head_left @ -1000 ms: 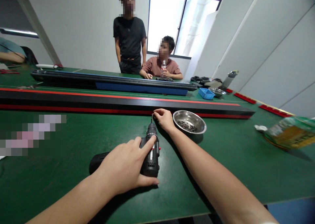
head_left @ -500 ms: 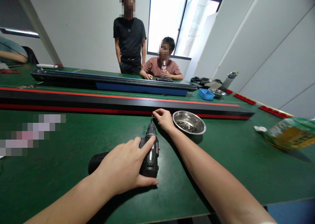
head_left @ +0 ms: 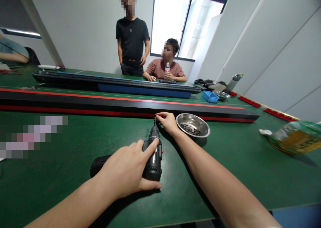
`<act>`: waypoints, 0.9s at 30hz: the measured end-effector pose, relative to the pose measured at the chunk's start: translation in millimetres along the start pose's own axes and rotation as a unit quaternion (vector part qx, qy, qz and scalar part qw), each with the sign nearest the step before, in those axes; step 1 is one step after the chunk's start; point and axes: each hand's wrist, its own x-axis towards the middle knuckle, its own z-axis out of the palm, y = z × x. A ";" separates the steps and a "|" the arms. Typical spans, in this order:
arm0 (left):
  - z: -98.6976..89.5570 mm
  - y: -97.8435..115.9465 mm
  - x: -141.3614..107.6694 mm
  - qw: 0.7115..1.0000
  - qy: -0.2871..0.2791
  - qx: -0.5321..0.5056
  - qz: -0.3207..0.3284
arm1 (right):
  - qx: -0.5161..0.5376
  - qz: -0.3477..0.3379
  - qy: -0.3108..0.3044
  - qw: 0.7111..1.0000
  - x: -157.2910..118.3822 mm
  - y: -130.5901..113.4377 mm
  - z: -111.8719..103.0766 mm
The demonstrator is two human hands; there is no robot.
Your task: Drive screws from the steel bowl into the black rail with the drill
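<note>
My left hand (head_left: 127,167) is wrapped round a black cordless drill (head_left: 153,164) that lies on its side, its bit pointing away from me. The bit's tip ends close to the long black bar with red stripes (head_left: 120,106). My right hand (head_left: 167,122) is closed in a pinch at the bit's tip, by the bar's near red edge. Whatever the pinched fingers hold is too small to make out. Right of that hand stands a round steel bowl (head_left: 206,131) with many small dark screws (head_left: 192,130) in it.
A second long dark bar (head_left: 112,80) lies farther back on the green table (head_left: 225,164). A blue basket (head_left: 210,96) and another steel bowl (head_left: 222,95) stand beyond. A clear plastic jug (head_left: 297,137) lies at right. One person (head_left: 132,37) stands and another (head_left: 164,67) sits across.
My hands and the drill hold almost the same place. The standing person's head and one hand have shifted slightly.
</note>
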 end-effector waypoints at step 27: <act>1.1 -0.9 1.2 1.000 0.001 -0.004 0.002 | -0.002 -0.032 -0.022 0.999 2.4 8.7 1.4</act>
